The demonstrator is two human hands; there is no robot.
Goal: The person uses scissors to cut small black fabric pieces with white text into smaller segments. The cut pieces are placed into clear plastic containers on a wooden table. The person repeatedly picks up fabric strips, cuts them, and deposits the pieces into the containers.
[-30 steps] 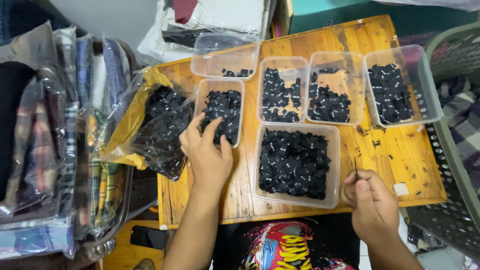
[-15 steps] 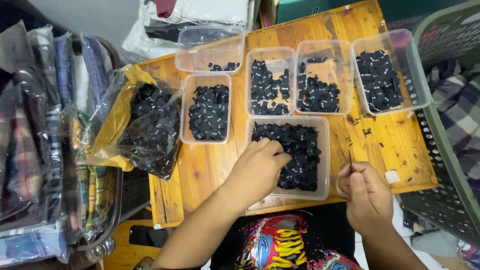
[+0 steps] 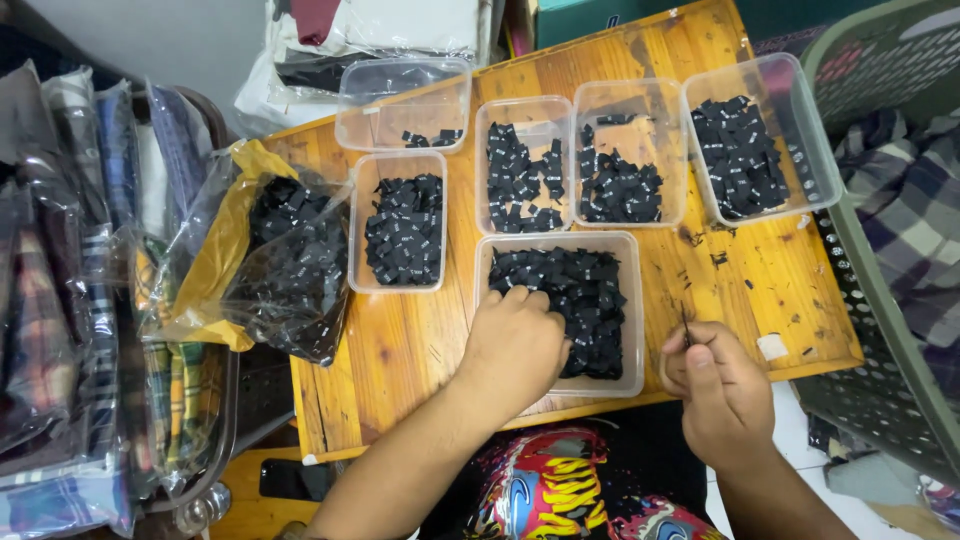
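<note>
My left hand rests inside the nearest clear tub, fingers curled down among the small black fabric labels. My right hand hovers just right of that tub at the board's front edge, fingers pinched on a thin dark pin-like tool that points upward. Both hands are over the wooden board. What the left fingers grip under the knuckles is hidden.
Several more clear tubs of black labels stand behind: one at left, two in the middle, one at right, one almost empty. A plastic bag of labels overhangs the left edge. Packed folded garments lie left, a green basket right.
My left hand left the left-hand tub and moved right into the nearest tub, then settled lower in it. My right hand stayed by the front edge, holding the thin tool.
</note>
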